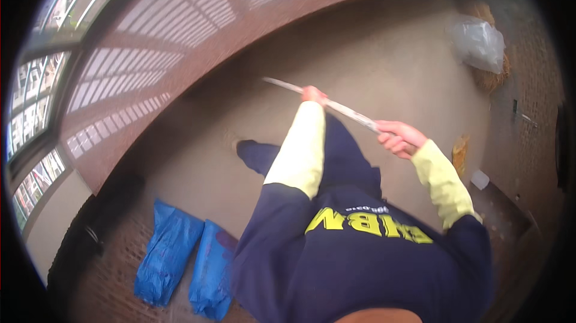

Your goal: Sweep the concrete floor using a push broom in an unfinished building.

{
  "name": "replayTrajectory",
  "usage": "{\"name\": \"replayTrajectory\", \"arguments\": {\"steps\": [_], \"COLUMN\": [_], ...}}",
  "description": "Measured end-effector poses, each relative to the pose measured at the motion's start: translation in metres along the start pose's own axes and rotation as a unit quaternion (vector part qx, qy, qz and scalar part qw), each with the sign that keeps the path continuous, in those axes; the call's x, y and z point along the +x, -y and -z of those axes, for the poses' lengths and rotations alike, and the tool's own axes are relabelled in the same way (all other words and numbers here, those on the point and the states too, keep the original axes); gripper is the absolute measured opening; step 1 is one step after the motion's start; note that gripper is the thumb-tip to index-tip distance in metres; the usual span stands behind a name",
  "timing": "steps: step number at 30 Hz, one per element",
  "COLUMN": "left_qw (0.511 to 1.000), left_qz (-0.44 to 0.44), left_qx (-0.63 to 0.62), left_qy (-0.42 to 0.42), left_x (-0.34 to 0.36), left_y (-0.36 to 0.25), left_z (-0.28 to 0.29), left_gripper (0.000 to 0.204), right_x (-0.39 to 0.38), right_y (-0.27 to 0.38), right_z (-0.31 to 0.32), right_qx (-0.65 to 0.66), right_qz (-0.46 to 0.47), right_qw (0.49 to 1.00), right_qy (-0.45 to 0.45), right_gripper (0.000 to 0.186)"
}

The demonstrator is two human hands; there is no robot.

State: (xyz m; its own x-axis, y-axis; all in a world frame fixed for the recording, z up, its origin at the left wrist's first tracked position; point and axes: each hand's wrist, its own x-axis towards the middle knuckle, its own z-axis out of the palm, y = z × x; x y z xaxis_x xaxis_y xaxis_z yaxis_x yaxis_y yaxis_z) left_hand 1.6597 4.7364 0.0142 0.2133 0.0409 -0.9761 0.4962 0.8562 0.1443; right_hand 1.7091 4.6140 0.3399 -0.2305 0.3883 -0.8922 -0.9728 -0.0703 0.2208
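While both bare hands carry a long, thin, whitish pole (351, 114) aslant over the middle of the smooth grey-brown floor (408, 47), the left grip (313, 95) is closed around its shaft and the right grip (401, 137) curls about its nearer end, with little gap showing in either. Holding it well probably calls for hands spread apart, the right steadying the end, the left guiding the shaft, with even pressure. Two crumpled blue plastic sacks (168, 251) lie toward the floor's near left corner; a translucent plastic bag (480, 44) sits by its far right corner. The pole's far tip is blurred, so I cannot tell whether it touches the floor; the right fingers hide where its other end stops.
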Motion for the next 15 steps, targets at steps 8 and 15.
{"name": "replayTrajectory", "arguments": {"steps": [8,15], "left_qw": [0.977,0.95], "left_qz": [0.05,-0.084], "left_qx": [-0.182,-0.226], "left_qy": [0.104,-0.196], "left_x": [-0.011,-0.003], "left_y": [0.051,0.063], "left_z": [-0.101,-0.023], "left_gripper": [0.039,0.036], "right_x": [-0.078,-0.052], "right_y": [0.014,0.086], "right_z": [0.075,0.116], "right_qx": [-0.102,-0.17], "right_qz": [0.074,-0.041], "right_qw": [0.991,0.982], "right_qy": [-0.041,0.067], "right_gripper": [0.047,0.044]}}
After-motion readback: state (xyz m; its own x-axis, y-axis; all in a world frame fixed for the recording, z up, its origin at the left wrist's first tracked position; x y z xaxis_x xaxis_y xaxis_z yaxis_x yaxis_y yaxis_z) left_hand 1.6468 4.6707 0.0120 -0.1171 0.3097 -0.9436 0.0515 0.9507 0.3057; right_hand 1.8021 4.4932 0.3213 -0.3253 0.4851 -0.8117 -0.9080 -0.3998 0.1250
